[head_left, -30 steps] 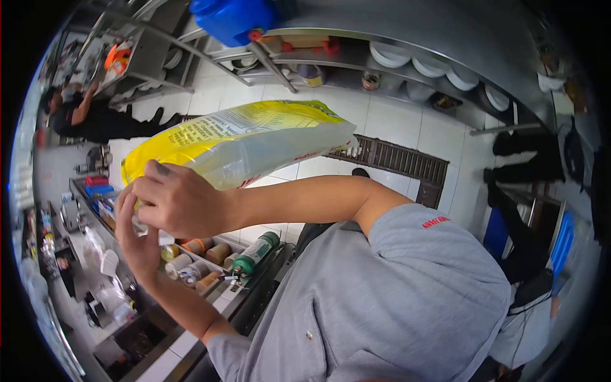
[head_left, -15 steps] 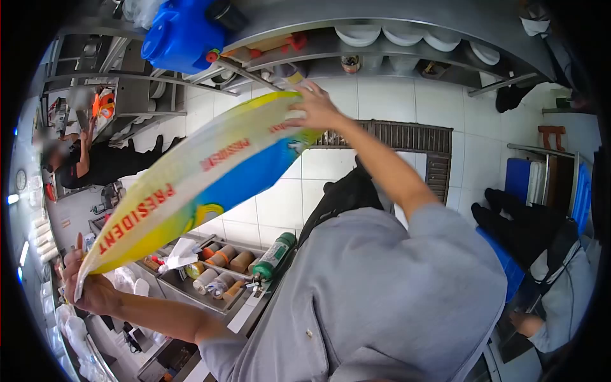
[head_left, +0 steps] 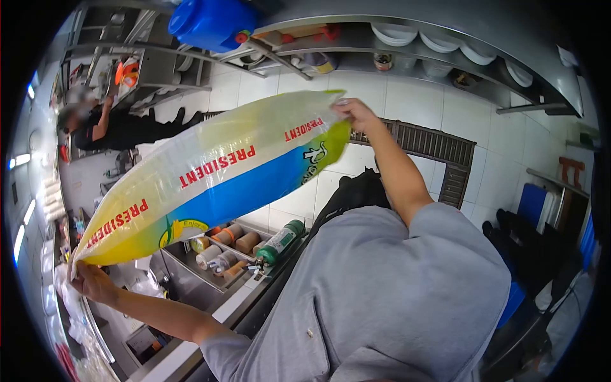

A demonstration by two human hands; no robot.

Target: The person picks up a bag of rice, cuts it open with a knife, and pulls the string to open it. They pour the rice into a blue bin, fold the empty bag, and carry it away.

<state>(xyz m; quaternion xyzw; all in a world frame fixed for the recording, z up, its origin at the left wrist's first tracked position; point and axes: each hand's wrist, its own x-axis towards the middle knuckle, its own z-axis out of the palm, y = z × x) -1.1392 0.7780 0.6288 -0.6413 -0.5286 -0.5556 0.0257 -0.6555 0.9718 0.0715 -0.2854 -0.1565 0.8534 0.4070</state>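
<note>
A long plastic bag [head_left: 235,184] is stretched out in the air, printed with red PRESIDENT lettering over pale, yellow and blue bands. My left hand [head_left: 95,283] grips its narrow lower-left end. At the upper-right end, my right hand [head_left: 358,114] pinches the bag's corner. Below the bag, beside my body, lie a metal tray [head_left: 184,260] with several brown and white containers and a green bottle [head_left: 280,243].
A blue jug [head_left: 207,25] stands at the top left, near a metal shelf with white bowls [head_left: 394,35]. A co-worker in black [head_left: 130,127] stands at the left. The tiled floor has a drain grate [head_left: 433,143]. Dark clothing of another person [head_left: 522,245] shows at the right.
The bag is spread wider, showing more of its printed face. My right hand appears farther right and still holds the bag, as does my left hand. The whole view has shifted.
</note>
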